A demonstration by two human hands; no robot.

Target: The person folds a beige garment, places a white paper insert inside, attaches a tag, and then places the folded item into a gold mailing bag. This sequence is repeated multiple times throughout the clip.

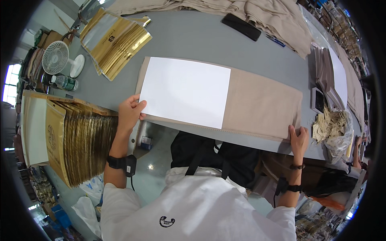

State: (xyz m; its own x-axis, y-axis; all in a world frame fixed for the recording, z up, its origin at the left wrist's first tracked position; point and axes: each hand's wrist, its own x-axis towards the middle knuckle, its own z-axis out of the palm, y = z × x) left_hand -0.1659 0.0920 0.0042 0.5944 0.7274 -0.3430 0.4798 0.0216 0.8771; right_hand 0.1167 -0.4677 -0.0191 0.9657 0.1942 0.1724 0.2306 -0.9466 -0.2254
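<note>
Before me on the grey table lies a long folded piece of beige fabric [262, 102]. A white rectangular sheet [187, 90], like paper or thin card, rests flat on its left part. My left hand [131, 110] grips the left end, thumb on top of the sheet's lower left edge and fingers at the fabric's side. At the opposite end, my right hand [298, 138] pinches the lower right corner of the fabric between thumb and fingers. The fabric's stitched near edge runs along the table's front edge.
Gold packaging bags [120, 45] lie at the back left, near a white fan [56, 57] and a plastic bottle [64, 82]. More gold bags [87, 141] stand at left. A phone [241, 27], pens [276, 40] and beige cloth [271, 18] lie behind; tags [328, 126] sit right.
</note>
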